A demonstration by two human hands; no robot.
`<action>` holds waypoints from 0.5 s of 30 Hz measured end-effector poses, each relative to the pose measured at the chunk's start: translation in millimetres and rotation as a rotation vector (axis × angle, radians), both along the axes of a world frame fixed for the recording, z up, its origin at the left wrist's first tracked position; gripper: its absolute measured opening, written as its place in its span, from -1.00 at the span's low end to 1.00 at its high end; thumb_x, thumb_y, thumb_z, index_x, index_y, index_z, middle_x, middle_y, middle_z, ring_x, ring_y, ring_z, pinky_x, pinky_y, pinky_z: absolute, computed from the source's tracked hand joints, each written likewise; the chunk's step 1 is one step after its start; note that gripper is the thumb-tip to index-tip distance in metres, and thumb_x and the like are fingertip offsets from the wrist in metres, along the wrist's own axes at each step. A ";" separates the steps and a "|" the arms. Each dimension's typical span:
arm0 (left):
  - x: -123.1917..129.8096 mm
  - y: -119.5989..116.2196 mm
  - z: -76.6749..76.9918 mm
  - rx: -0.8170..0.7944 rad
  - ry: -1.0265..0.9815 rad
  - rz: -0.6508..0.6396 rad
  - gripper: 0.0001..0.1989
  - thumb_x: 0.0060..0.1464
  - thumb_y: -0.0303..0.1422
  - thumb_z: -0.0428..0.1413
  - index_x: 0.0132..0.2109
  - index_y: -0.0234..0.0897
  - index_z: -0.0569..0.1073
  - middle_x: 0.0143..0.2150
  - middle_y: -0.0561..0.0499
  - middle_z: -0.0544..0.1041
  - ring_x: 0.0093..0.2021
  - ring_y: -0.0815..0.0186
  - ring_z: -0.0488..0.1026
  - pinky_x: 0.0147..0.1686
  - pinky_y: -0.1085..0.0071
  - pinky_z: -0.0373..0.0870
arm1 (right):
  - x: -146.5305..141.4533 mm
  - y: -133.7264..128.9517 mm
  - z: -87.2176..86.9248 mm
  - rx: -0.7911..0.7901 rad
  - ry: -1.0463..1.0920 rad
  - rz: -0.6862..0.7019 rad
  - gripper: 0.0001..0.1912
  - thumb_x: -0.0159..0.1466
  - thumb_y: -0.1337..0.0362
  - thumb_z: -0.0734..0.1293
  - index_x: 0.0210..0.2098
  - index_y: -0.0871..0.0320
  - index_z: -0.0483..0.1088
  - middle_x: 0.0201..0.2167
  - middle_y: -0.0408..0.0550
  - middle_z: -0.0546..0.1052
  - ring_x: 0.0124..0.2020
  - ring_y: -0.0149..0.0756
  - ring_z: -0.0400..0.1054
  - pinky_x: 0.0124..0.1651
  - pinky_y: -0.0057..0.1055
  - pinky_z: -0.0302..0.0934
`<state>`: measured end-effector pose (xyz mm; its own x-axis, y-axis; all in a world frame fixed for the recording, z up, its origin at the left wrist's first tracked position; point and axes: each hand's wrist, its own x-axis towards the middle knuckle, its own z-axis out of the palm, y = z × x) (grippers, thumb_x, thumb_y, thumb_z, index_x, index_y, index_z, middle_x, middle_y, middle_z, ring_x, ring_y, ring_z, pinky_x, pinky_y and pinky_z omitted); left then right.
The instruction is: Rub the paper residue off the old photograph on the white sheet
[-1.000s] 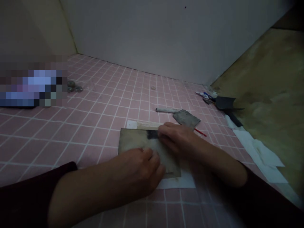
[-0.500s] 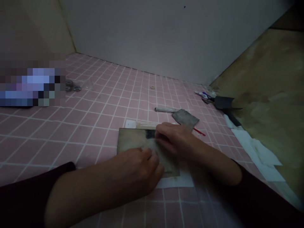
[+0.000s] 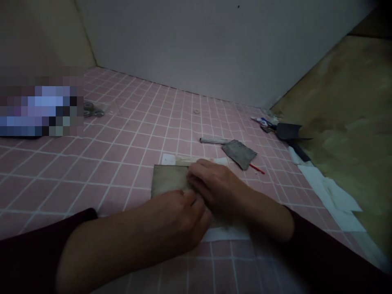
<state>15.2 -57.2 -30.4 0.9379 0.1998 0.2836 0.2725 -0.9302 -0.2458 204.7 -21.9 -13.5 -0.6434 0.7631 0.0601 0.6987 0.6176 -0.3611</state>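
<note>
A flat, grey-beige rectangular sheet [image 3: 168, 177] lies before me on top of white paper [image 3: 229, 234]. My left hand [image 3: 190, 216] rests over the sheet's near left part, fingers curled and pressed together. Just beyond it, my right hand [image 3: 212, 179] is closed over the sheet's far middle, its fingertips pinched close to the left hand. Whatever is between the fingers of either hand is hidden. The hands and forearms cover much of the sheet.
Beyond the right hand lie a worn grey square piece [image 3: 240, 154], a whitish stick [image 3: 214, 141] and a thin red stick [image 3: 257, 168]. A black scoop-like object [image 3: 289, 131] stands right, near white paper strips [image 3: 330, 196]. Pink checked cloth [image 3: 122, 122] covers the surface.
My right hand has moved left along the sheet, covering a dark patch that showed beside its fingertips. My left hand has stayed almost in place.
</note>
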 end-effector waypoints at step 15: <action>-1.9 0.0 -2.3 -0.002 0.032 -0.007 -0.93 0.19 -0.43 0.01 -0.27 -0.28 0.37 -0.28 -0.04 0.49 -0.42 0.29 0.28 -0.35 0.27 0.19 | 6.7 3.8 -2.7 0.020 -0.009 0.026 -0.86 0.32 0.44 0.16 -0.36 0.17 0.26 -0.39 -0.10 0.34 -0.39 -0.38 0.20 -0.32 -0.42 0.05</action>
